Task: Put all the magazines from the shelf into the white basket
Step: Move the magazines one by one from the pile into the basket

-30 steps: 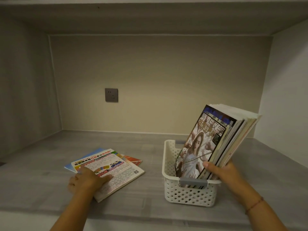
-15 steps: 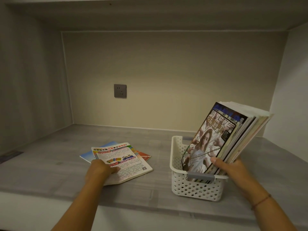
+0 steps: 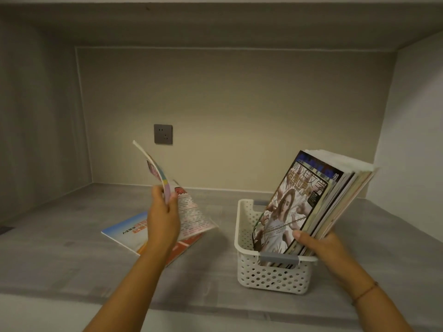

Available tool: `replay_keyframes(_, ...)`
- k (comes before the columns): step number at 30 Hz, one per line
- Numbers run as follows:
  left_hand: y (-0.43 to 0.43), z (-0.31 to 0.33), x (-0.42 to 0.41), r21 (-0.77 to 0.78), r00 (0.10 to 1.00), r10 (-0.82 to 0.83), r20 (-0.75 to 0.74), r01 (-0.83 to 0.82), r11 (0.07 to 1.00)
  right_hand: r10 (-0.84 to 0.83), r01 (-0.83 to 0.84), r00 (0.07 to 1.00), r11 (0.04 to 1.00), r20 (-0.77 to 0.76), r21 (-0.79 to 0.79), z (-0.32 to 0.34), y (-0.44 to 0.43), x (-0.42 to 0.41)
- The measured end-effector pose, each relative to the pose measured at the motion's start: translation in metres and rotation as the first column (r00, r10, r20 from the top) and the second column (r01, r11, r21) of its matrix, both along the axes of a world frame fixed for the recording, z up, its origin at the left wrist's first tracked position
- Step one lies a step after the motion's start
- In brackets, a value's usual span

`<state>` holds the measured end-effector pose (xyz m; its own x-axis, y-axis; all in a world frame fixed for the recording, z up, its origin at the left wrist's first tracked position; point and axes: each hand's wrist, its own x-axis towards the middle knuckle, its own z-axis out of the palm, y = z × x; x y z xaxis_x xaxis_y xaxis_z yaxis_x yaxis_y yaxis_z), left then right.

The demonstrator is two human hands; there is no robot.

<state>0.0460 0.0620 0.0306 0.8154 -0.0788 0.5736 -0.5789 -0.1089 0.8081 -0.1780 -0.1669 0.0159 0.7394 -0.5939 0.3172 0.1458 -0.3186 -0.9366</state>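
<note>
The left hand [image 3: 163, 216] has its grip clamped on a thin magazine [image 3: 189, 212], thumb on the near side and fingers behind, pinching it near one edge. The magazine is raised off the shelf [image 3: 60, 248] and bends under its own weight, its upper corner curling up and away toward the wall. Holding so close to an edge lets it flop; a hold nearer the spine, or a tilt to vertical, would likely stiffen it before it goes in.

The right hand [image 3: 321, 245] is closed around the lower edge of the stack of magazines [image 3: 318, 207] that already stands in the white basket [image 3: 247, 236], leaning it to the right. That lean opens a gap on the basket's left side, which seems the natural slot for the lifted magazine, lower edge first. The basket looks light, so the right hand should go on bracing it.

Two more magazines lie flat on the shelf under the left forearm: a blue-and-white magazine [image 3: 124, 230] and a red-edged magazine [image 3: 182, 248] beneath it. These remain to be moved.

As for writing, the front cover in the basket carries large Chinese characters above a photographed figure, too soft to read with confidence. The blue-and-white cover shows red and dark characters, upside down, not legible. A grey wall socket [image 3: 163, 134] sits on the back wall.
</note>
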Motion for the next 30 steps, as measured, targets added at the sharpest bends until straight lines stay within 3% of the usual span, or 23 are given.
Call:
replay_keyframes(4, -0.033, 0.026, -0.035, -0.012, 0.979, -0.113, 0.172, 0.117, 0.993, 0.007, -0.007, 1.000, 1.000, -0.004, 0.020, 0.000, -0.001, 0.000)
replay_keyframes(10, -0.084, 0.034, -0.079, 0.168, 0.926, -0.201, 0.320, 0.153, 0.974, 0.012, -0.012, 0.999, 1.000, 0.036, 0.018, -0.001, -0.002, 0.002)
replay_keyframes(14, -0.104, 0.015, -0.097, 0.311, 0.895, -0.282, 0.344, 0.175, 0.934, 0.019, -0.018, 0.999, 1.000, 0.050, -0.010, -0.002, -0.002, 0.001)
replay_keyframes(18, -0.113, 0.006, -0.107, 0.465, 0.855, -0.439, 0.275, 0.282, 0.839, 0.003, -0.001, 0.996, 1.000, 0.087, -0.017, -0.005, -0.005, 0.003)
replay_keyframes(24, -0.101, 0.007, -0.096, 0.558, 0.649, -0.760, -0.044, 0.646, 0.520, 0.007, -0.003, 0.995, 0.999, 0.103, -0.040, -0.005, -0.004, 0.004)
replay_keyframes(27, -0.095, 0.009, -0.087, 0.566, 0.545, -0.819, -0.183, 0.739, 0.366, 0.009, -0.005, 0.996, 0.999, 0.092, -0.041, -0.005, -0.004, 0.003)
replay_keyframes(30, -0.092, 0.010, -0.078, 0.554, 0.512, -0.803, -0.306, 0.782, 0.287, 0.014, -0.011, 0.997, 0.999, 0.070, -0.039, -0.006, -0.005, 0.002)
